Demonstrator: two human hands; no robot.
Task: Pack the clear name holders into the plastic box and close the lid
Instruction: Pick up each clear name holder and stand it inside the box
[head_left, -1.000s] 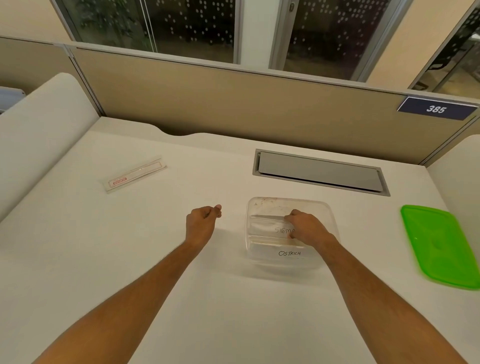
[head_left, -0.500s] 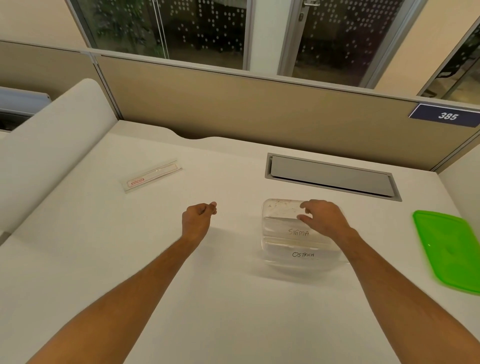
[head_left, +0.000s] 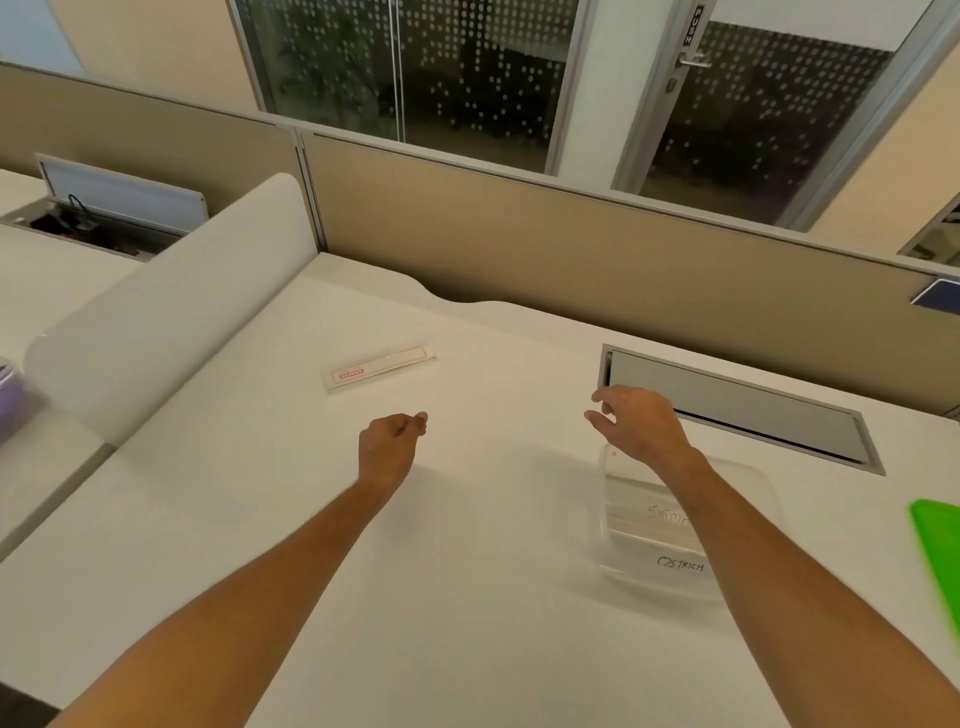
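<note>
A clear plastic box stands lidless on the white desk at the right, with clear name holders inside marked "SIGMA" and "OSTRICH". My right hand hovers above the box's far left corner, fingers spread and pointing left, holding nothing. My left hand is loosely curled over the desk's middle, empty. One clear name holder with a red label lies flat on the desk, beyond my left hand. The green lid lies at the right edge, partly out of frame.
A grey cable hatch is set into the desk behind the box. A tan partition wall closes the far side and a white curved divider the left. A purple object shows at the far left.
My right hand has come up out of the box and moved left and forward, empty. The view has swung left. My left hand has stayed curled in place.
</note>
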